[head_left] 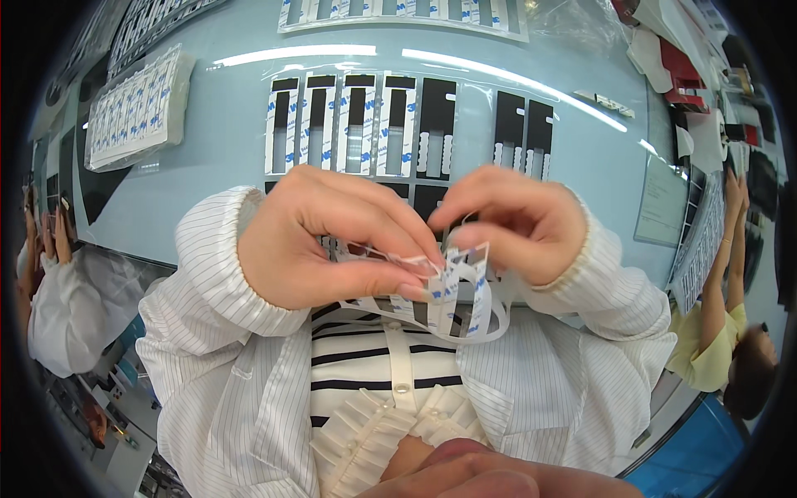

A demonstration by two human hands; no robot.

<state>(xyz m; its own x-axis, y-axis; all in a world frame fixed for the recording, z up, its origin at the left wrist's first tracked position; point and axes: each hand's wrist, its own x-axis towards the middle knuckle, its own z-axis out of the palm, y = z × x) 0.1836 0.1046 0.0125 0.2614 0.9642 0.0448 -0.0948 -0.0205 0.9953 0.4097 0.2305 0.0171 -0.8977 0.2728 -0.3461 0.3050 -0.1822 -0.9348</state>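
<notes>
My left hand (340, 241) is closed on a clear sheet of adhesive strips (448, 295), white with blue print, gripping its edge between thumb and fingers in front of my chest. A narrow white strip (500, 319) curls in a loop around the sheet's right side. At the sheet's upper right, my right hand (519, 220) has its fingers curled in and slightly blurred. A thin pale edge shows by its fingertips, but what they pinch is unclear. Just beyond both hands, black rectangular pieces (437, 116) lie in rows, several of them covered with white-and-blue adhesive frames (353, 149).
A stack of adhesive sheets (137, 112) sits at the left on the pale table (224, 124). Another sheet (398, 18) lies at the far edge, beside crumpled clear film (573, 25). A small white strip (610, 104) is at the right. Other people work on both sides.
</notes>
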